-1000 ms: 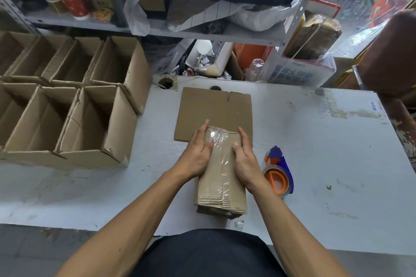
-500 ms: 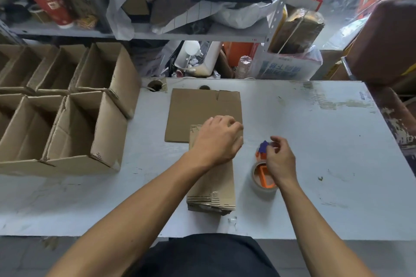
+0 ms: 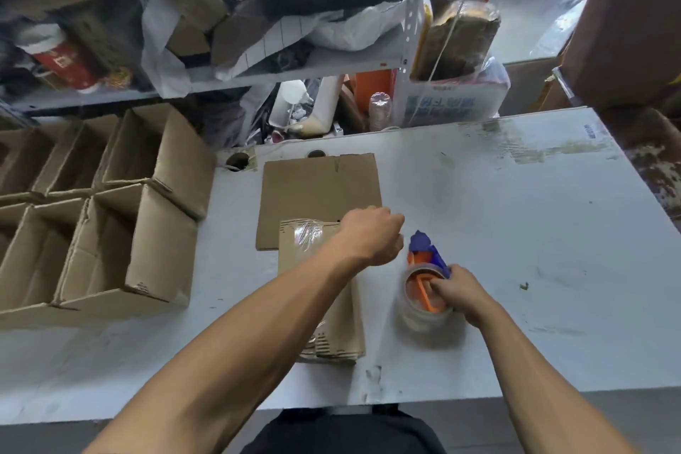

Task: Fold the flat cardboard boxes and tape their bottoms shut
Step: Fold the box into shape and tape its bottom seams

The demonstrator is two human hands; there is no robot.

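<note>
A folded cardboard box (image 3: 324, 321) lies on the white table (image 3: 516, 232) in front of me, with clear tape across its far end. My left hand (image 3: 370, 234) sits at the box's far right corner with its fingers curled; whether they grip the edge is hidden. My right hand (image 3: 455, 289) grips the orange and blue tape dispenser (image 3: 423, 284), which carries a clear tape roll and sits just right of the box. A flat cardboard sheet (image 3: 318, 192) lies beyond the box.
Several erected open boxes (image 3: 110, 225) stand in rows on the table's left side. A cluttered metal shelf (image 3: 258, 48) rises behind the table. A brown box (image 3: 626, 29) stands at the far right. The table's right half is bare.
Both hands left the taped top of the box. My right hand went right and took hold of the tape dispenser. My left hand slid to the box's far right corner.
</note>
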